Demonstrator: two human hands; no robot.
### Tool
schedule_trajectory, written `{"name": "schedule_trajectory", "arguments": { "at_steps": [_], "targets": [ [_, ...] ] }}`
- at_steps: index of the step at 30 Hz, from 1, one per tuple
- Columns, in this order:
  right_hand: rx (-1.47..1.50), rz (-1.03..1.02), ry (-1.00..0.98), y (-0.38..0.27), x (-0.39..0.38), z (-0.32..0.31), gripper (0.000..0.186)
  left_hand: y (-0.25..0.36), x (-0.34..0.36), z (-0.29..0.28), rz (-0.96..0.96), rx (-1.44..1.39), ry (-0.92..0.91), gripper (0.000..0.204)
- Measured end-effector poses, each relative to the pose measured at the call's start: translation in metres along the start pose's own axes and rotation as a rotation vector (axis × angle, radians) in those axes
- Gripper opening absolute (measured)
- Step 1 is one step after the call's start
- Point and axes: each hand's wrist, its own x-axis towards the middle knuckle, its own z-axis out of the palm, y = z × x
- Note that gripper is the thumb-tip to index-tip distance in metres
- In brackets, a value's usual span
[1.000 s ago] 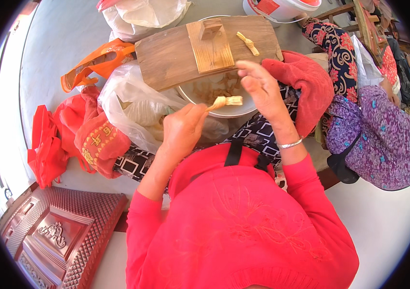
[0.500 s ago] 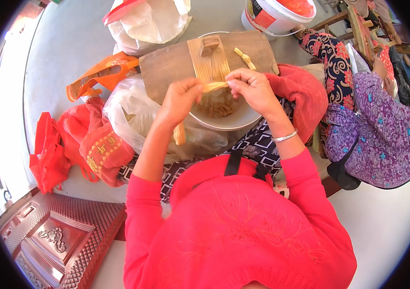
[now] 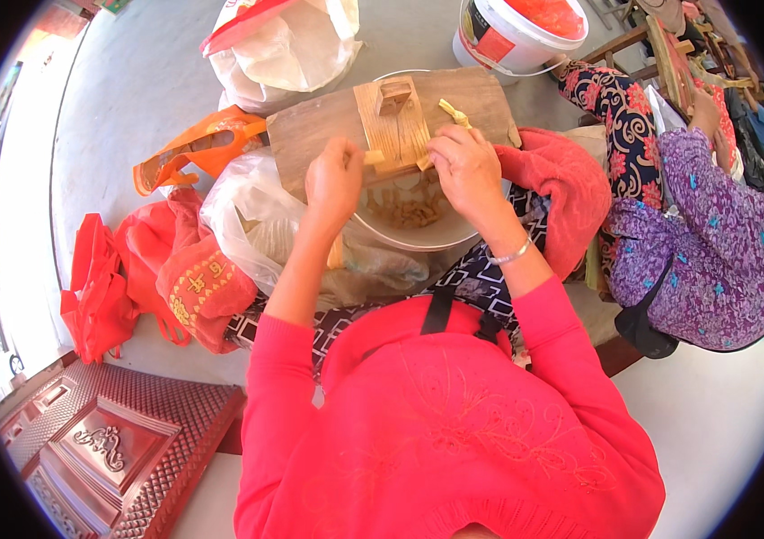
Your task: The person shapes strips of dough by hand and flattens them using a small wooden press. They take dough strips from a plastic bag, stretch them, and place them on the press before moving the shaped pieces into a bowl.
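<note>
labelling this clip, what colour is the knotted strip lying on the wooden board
Pale yellow knotted strip, clearest in the head view.

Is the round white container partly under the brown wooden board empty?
Not empty: small brownish pieces show inside the round white container, below the wooden board.

Strip (image 3: 456, 115) lies on board (image 3: 323, 126); board spans basin (image 3: 445, 239); bag (image 3: 251, 199) left, bucket (image 3: 520, 54) behind.

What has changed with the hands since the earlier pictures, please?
The left hand has moved forward to the wooden board's near edge, still pinching yellowish strip. The right hand, open and empty one second ago, has closed on strip material too. The knotted piece still lies on the board.
</note>
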Motion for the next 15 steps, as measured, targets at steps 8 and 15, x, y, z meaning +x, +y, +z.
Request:
{"name": "schedule_trajectory", "arguments": {
  "at_steps": [8,15],
  "targets": [
    [0.382,0.391,-0.18,-0.032,-0.016,-0.005,0.023,0.051,-0.066,0.0,-0.343,-0.806,-0.465,0.018],
    [1.069,0.481,-0.978,-0.071,-0.019,-0.083,0.017,0.071,-0.063,-0.06,0.141,-0.311,-0.525,0.03]
  ]
}}
